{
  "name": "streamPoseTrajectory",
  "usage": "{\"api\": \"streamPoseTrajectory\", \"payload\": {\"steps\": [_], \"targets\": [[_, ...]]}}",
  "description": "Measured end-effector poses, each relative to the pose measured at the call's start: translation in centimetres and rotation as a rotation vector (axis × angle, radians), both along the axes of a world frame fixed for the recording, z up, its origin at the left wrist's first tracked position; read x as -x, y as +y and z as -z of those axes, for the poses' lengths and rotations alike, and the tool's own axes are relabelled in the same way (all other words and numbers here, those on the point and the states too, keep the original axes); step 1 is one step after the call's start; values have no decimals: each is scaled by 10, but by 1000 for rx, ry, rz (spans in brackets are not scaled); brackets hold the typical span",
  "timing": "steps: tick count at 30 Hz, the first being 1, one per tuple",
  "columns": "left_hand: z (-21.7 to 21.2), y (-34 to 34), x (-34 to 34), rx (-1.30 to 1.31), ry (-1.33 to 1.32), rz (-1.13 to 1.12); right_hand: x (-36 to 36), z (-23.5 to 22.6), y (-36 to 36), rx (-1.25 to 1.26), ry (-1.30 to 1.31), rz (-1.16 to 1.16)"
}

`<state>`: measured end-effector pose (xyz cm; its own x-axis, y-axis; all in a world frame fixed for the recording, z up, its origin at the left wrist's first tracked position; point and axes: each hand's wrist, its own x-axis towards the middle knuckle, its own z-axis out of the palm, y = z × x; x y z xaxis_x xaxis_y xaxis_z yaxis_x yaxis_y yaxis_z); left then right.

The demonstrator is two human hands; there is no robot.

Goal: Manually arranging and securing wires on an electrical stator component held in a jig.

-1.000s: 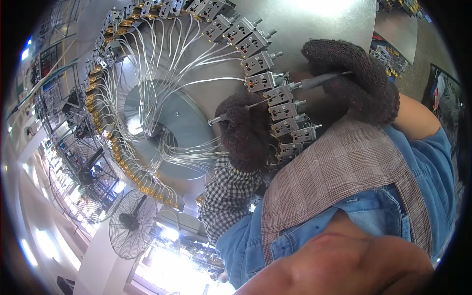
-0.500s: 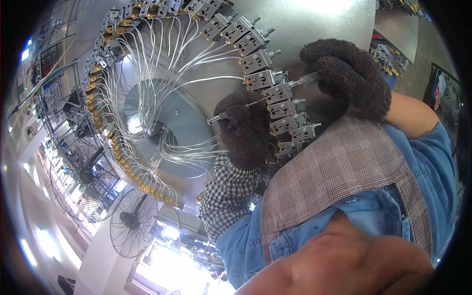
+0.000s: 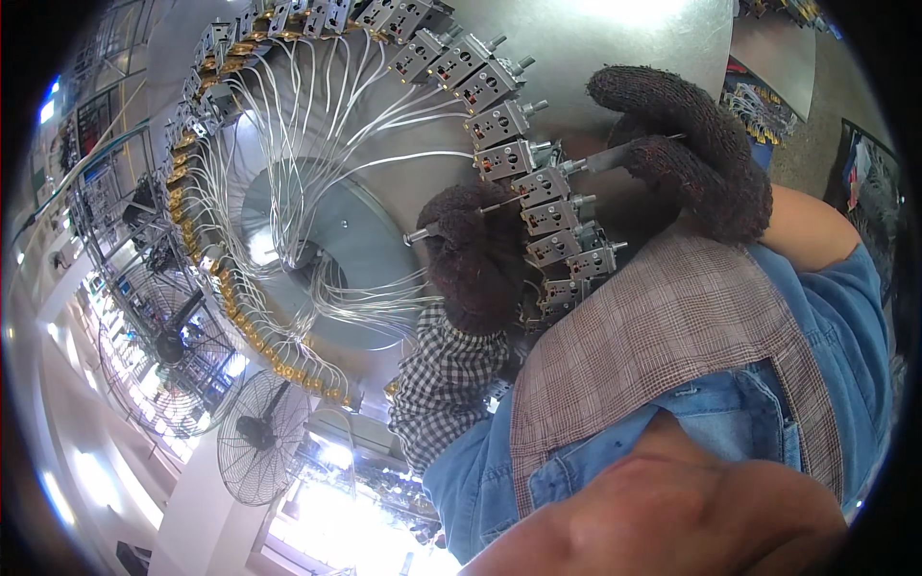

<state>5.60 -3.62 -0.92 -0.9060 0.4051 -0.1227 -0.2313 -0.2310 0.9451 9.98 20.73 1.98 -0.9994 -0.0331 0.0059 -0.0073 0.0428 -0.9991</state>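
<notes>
My left hand (image 3: 473, 254), in a dark knitted glove, closes round a slim screwdriver (image 3: 424, 234) whose thin shaft points right to a small metal box-shaped control (image 3: 542, 186) with a threaded stem. On the other side of that control, my right hand (image 3: 696, 163), gloved alike, has its upper fingers raised and spread. A grey, rod-like tool (image 3: 607, 157) lies between its lower finger and thumb, its end at the control's stem. Whether the screwdriver tip touches the control is too small to tell. Similar controls (image 3: 501, 123) sit side by side in a curved row.
The row bends round a grey round disc (image 3: 379, 240), with white wires (image 3: 327, 106) running to its middle and brass-coloured ends (image 3: 226, 288) along the left. Beyond lies a metal tabletop (image 3: 615, 43). A pedestal fan (image 3: 257, 432) stands lower left, and a bin of wired parts (image 3: 759, 108) far right.
My right hand's upper fingers have opened and lifted away from the grey tool, which stays at the control's stem. My left hand and the screwdriver have hardly moved.
</notes>
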Motion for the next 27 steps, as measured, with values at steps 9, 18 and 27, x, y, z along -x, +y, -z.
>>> {"api": "streamPoseTrajectory", "payload": {"steps": [9, 18, 27], "targets": [[-11, -9, 1, -380, -314, 80, -27, 10, 2, 126, -199, 115], [-24, -11, -11, -182, -265, 104, -44, 27, -20, 291, -33, 232], [-18, 1, -18, -252, -241, -5, -46, 21, -19, 315, -148, 128]]}}
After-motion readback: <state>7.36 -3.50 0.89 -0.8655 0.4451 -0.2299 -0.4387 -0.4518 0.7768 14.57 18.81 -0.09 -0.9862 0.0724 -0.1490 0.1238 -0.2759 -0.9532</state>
